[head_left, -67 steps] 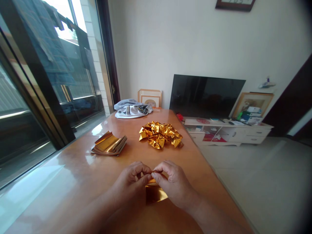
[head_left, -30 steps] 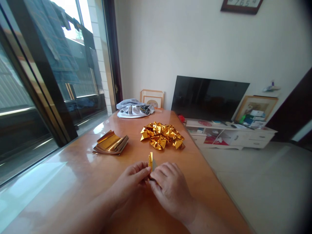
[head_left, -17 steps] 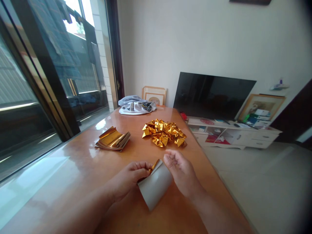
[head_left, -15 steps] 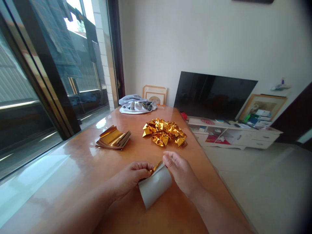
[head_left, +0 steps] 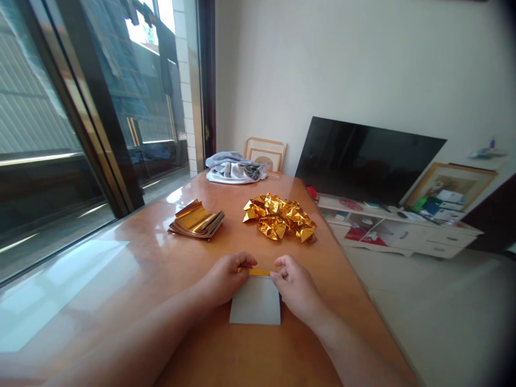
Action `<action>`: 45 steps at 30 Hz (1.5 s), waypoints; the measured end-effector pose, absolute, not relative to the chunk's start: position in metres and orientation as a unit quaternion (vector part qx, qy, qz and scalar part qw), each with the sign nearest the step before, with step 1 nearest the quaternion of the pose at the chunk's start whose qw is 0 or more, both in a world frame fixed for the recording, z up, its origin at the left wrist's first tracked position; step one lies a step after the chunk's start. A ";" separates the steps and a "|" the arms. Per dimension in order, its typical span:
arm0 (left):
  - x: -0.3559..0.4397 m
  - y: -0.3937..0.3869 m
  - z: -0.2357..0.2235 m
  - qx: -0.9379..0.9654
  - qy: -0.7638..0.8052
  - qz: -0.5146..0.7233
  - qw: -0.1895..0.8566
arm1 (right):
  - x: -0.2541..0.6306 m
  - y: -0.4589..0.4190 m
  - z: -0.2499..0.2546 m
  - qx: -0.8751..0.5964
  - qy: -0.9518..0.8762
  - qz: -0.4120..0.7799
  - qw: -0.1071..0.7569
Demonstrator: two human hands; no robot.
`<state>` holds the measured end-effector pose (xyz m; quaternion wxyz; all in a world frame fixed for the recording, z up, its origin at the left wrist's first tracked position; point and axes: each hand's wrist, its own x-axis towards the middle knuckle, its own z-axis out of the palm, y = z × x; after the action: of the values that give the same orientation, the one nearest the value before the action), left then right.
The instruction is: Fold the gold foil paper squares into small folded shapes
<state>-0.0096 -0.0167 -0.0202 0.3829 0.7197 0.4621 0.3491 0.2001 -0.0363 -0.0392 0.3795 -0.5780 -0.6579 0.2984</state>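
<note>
pinching the sheet (head_left: 255, 305), left hand (head_left: 226, 277) and right hand (head_left: 296, 286) each clamp their grip on its far edge; beyond it, a foil heap (head_left: 279, 215).

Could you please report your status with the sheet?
Left grip, right grip: pinching far corners of sheet. Grey face up, gold strip along far edge. Beyond, apart: gold pile, foil stack.

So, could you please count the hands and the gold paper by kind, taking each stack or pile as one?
Left hand and right hand: 2
Sheet: 1
Stack: 1
Pile: 1 (its overlapping pieces cannot be counted)
Total: 5
</note>
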 end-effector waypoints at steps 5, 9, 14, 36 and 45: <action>-0.012 -0.013 -0.027 0.794 0.463 0.311 0.243 | 0.199 -0.034 -0.044 -0.588 -0.691 0.245 0.341; -0.014 -0.018 -0.020 0.826 0.463 0.292 0.136 | 0.197 -0.036 -0.040 -0.595 -0.704 0.219 0.321; -0.015 -0.033 -0.002 0.871 0.429 0.213 0.110 | 0.197 -0.037 -0.036 -0.600 -0.706 0.216 0.309; -0.014 -0.044 0.005 0.900 0.424 0.097 0.034 | 0.200 -0.034 -0.038 -0.594 -0.711 0.217 0.310; -0.016 -0.044 0.015 0.902 0.418 0.083 0.060 | 0.219 -0.043 -0.011 -0.575 -0.746 0.191 0.275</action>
<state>-0.0159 -0.0441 0.0154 0.0601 0.9024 0.4184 0.0832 0.2187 -0.0430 -0.0115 0.2746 -0.5755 -0.7463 0.1908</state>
